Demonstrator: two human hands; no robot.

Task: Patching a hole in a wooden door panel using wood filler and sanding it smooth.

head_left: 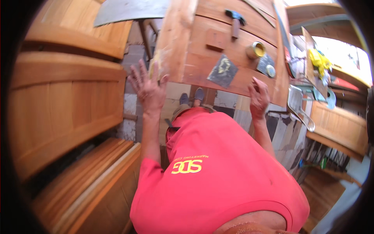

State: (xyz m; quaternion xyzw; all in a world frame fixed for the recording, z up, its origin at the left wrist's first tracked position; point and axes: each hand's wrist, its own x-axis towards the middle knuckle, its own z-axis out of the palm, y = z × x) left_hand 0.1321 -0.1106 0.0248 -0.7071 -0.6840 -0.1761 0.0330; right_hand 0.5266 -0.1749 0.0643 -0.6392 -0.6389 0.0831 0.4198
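My left hand (149,89) is spread open, palm down, at the near left corner of a wooden panel (237,64). Yellowish smears mark the pale wood by its fingertips. At the panel's near right edge my right hand (258,97) has its fingers curled in; whether something is inside them is hidden. Between the hands, on the panel, lies a dark sheet (223,71) with a yellow paste smear. Farther right an open can (255,50) of yellow paste is tilted, beside another dark piece (265,61) and a small round lid (270,71). A reddish-brown block (215,39) and a hammer (235,24) lie beyond.
Wooden door panels (68,93) stand at the left, with more boards stacked (93,175) below them. A grey sheet (132,11) juts out at the far left. To the right are a metal-framed chair (298,103) and a yellow plastic bag (319,60). My feet are on a patchwork floor.
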